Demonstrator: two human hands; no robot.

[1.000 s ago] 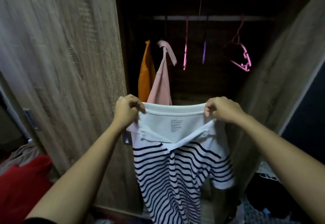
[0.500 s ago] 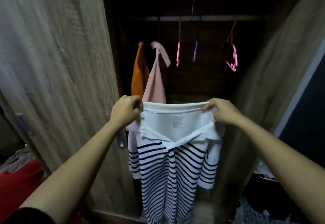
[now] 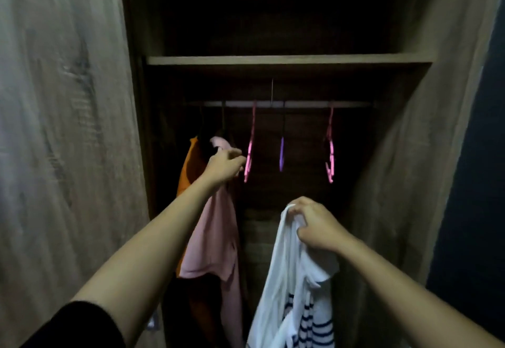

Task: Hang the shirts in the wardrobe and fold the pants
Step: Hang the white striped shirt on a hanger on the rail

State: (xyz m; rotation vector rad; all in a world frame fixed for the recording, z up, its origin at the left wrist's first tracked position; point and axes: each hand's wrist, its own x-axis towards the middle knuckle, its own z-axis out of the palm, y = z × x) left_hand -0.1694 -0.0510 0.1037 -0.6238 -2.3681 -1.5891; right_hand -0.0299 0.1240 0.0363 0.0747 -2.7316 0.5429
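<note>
White striped shirt [image 3: 276,279] hangs bunched at lower centre, clenched in the right hand [image 3: 314,224], while the left hand [image 3: 224,166] curls beside a pink hanger [image 3: 249,153] on the wardrobe rail [image 3: 300,104], its grip unclear.

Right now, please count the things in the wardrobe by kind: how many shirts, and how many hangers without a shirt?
Shirts on the rail: 2 (orange shirt, pink shirt)
Shirts held: 1 (striped shirt in the right hand)
Empty hangers: 3 (pink hanger, purple hanger, second pink hanger)
Total: 6
</note>
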